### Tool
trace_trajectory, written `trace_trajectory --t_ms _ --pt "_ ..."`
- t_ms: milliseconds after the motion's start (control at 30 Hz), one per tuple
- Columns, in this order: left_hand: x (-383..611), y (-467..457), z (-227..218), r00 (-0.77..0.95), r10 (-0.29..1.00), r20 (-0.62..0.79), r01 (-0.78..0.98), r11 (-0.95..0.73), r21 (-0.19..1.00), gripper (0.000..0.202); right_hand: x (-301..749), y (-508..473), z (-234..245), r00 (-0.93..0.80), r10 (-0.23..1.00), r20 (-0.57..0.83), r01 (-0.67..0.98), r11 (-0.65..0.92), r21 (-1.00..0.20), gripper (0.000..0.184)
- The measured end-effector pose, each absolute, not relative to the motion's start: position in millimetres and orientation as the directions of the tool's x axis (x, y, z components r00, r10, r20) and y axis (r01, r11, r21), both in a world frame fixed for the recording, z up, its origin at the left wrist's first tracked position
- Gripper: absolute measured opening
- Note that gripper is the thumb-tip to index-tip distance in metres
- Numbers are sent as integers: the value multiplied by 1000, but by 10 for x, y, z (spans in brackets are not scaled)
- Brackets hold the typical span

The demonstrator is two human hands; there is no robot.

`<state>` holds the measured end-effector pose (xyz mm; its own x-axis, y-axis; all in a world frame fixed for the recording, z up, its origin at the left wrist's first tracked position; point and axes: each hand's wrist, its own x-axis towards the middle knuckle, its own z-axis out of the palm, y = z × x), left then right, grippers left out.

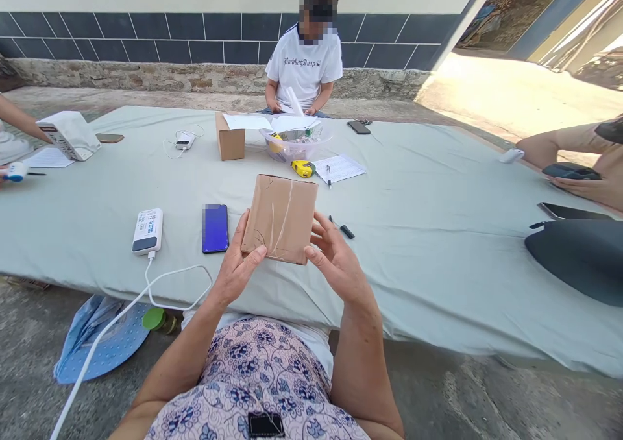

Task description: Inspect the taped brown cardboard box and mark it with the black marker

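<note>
Between my two hands is a small brown cardboard box point(281, 218), tilted, with pale torn streaks and thin dark marks on the face toward me. My left hand point(239, 258) grips its left edge, thumb on the lower left corner. At the right edge my right hand point(335, 255) holds it with the thumb in front and the fingers at the side. A blue-screened phone point(215, 228) lies just left of the box. To the right of my right hand lies a black pen point(346, 232).
A power bank point(146, 231) with a white cable lies left on the cloth-covered table point(438, 265). Farther back are an open carton point(231, 143), a plastic basin point(298, 148), a yellow tape measure point(302, 168) and papers. A person point(304, 63) sits opposite; others' arms reach in from both sides.
</note>
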<state>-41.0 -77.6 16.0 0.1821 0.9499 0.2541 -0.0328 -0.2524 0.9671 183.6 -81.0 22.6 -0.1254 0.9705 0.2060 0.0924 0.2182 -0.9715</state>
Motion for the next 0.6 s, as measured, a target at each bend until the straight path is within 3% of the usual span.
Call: trace_trajectory --t_ms 167,333,433,600 --pt "-481 -774 126 257 903 345 120 -384 916 74 1864 -803 184 112 973 203 108 191 -976 110" --pt "-486 -767 92 329 792 515 244 -598 763 73 1782 -861 241 234 945 227 147 197 -969 118" --pt "-477 -756 75 340 740 580 300 -670 679 73 1748 -875 270 279 931 236 181 191 -965 106" --pt "-484 -736 48 363 702 613 341 -712 613 69 1763 -873 295 379 892 247 361 103 -927 68"
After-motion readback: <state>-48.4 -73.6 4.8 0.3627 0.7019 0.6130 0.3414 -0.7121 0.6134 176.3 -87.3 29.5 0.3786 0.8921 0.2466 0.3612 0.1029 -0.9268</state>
